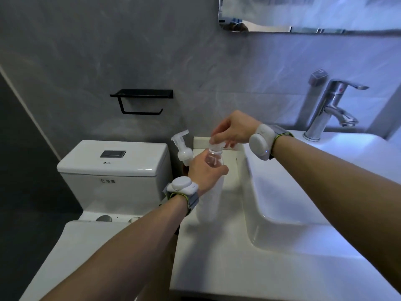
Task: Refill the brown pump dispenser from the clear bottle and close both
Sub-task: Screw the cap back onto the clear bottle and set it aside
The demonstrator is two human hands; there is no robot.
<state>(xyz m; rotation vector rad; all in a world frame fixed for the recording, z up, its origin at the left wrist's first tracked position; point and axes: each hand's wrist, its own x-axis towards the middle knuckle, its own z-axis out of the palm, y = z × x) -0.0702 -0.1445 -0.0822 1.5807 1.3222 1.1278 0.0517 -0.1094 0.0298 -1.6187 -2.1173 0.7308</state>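
Head view: left hand wrapped around the upper body of the tall clear plastic bottle, which stands upright on the white ceramic sink counter left of the basin. Right hand above it, fingertips pinched on the bottle's small clear cap at the neck. Brown pump dispenser with white foam pump head stands just beside the bottle, on its left, body mostly hidden behind the left hand. White toilet tank further left, chrome faucet at right.
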